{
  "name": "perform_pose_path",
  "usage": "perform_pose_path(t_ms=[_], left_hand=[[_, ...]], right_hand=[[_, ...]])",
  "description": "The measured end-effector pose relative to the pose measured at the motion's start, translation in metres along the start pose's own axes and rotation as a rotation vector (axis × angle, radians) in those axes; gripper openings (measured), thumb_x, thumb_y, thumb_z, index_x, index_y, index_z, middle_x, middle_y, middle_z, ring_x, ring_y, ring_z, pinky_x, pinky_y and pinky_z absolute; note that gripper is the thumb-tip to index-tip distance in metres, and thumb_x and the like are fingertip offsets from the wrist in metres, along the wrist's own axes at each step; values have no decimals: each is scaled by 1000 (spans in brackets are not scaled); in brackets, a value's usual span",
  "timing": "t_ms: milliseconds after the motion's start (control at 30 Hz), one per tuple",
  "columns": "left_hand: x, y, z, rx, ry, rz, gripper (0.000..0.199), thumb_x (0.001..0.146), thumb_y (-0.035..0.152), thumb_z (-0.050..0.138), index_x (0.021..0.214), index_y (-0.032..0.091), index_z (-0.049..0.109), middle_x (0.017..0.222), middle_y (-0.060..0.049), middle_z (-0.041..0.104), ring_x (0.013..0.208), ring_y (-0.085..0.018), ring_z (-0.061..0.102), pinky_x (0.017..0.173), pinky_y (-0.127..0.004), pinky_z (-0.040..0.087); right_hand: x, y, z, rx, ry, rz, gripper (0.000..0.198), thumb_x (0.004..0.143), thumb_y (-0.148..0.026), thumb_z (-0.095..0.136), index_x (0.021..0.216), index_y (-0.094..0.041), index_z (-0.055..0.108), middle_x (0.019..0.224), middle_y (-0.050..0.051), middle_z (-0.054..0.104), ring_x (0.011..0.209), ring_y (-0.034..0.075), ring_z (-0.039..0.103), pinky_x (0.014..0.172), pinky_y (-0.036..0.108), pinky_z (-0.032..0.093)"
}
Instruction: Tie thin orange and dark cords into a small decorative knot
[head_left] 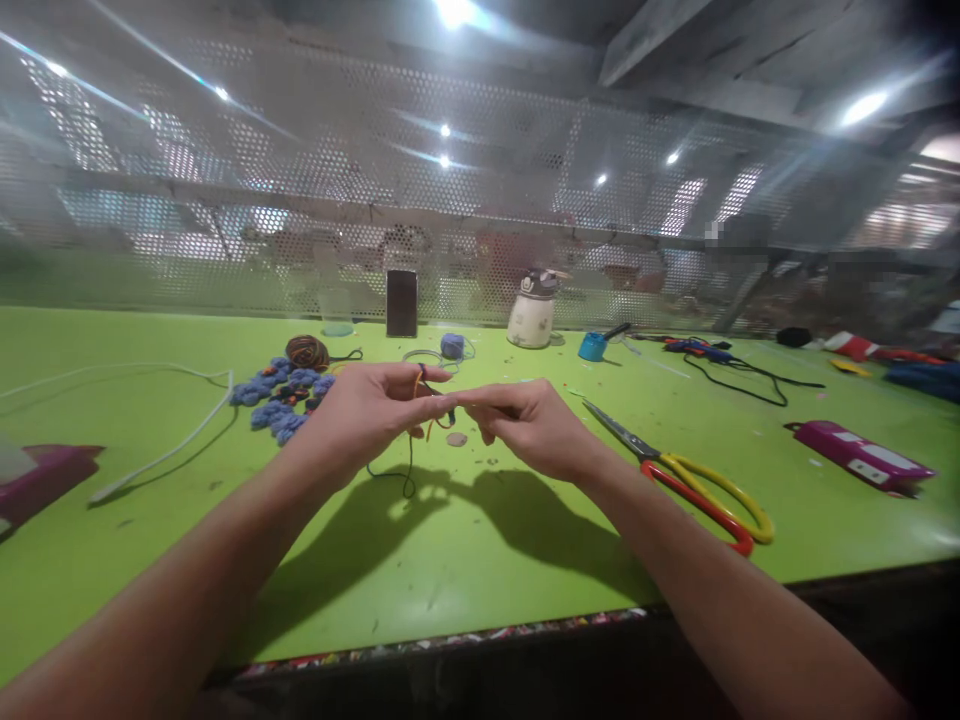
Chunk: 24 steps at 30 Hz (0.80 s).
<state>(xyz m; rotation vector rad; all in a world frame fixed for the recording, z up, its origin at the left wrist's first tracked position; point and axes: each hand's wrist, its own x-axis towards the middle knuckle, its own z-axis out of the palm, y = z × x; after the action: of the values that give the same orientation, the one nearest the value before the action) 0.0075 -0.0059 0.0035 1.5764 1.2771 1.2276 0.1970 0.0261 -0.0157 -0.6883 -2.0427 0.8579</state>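
Above the green table my left hand point(371, 405) is closed in a pinch, with dark and orange yarn point(420, 383) looped around its fingers. The fingertips of my right hand point(536, 425) meet those of the left over the yarn; its fingers are pressed together, and what they grip is hidden. A loose dark strand point(410, 470) hangs below and curls on the tabletop. Left of the hands lies a cluster of blue crocheted pieces point(271, 412) with dark-orange centres. Behind it sits a ball of brown multicoloured yarn point(307, 351).
Large scissors point(697, 490) with red and yellow handles lie beside my right forearm. A blue yarn ball point(452, 347), phone point(402, 304), cream jug point(531, 315) and blue pot point(592, 347) stand further back. A white cable point(180, 468) runs left; a purple box point(862, 455) lies right.
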Motion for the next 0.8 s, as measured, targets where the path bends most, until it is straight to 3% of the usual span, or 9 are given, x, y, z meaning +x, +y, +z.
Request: perform_pose_path(t_ms=[167, 333, 633, 800], left_hand=[[2, -7, 3, -99, -63, 28, 44, 65, 24, 80, 106, 11, 70, 60, -2, 69, 51, -12, 56, 50, -25, 45], [-1, -4, 5, -131, -100, 58, 55, 67, 16, 77, 120, 10, 63, 54, 2, 63, 53, -12, 56, 48, -22, 42], [-1, -5, 2, -227, -139, 29, 66, 71, 12, 73, 133, 16, 53, 57, 3, 61, 56, -11, 56, 48, -21, 39], [-2, -3, 2, -286, -146, -29, 73, 70, 11, 75, 138, 20, 48, 57, 4, 61, 57, -12, 58, 49, -21, 39]], right_hand=[[0, -4, -1, 44, -24, 44, 29, 80, -12, 57, 98, -19, 77, 55, -4, 58, 46, 5, 46, 45, 19, 42], [1, -5, -4, 126, -59, 147, 31, 80, -14, 58, 106, -17, 74, 53, -5, 56, 36, 2, 35, 35, 16, 30], [1, -7, -7, 153, -110, 245, 32, 85, -19, 60, 116, -15, 69, 53, -4, 57, 36, 3, 40, 35, 15, 31], [2, -10, -5, 121, -109, 254, 43, 87, -18, 59, 130, -15, 57, 54, -4, 59, 35, 3, 39, 34, 16, 33]])
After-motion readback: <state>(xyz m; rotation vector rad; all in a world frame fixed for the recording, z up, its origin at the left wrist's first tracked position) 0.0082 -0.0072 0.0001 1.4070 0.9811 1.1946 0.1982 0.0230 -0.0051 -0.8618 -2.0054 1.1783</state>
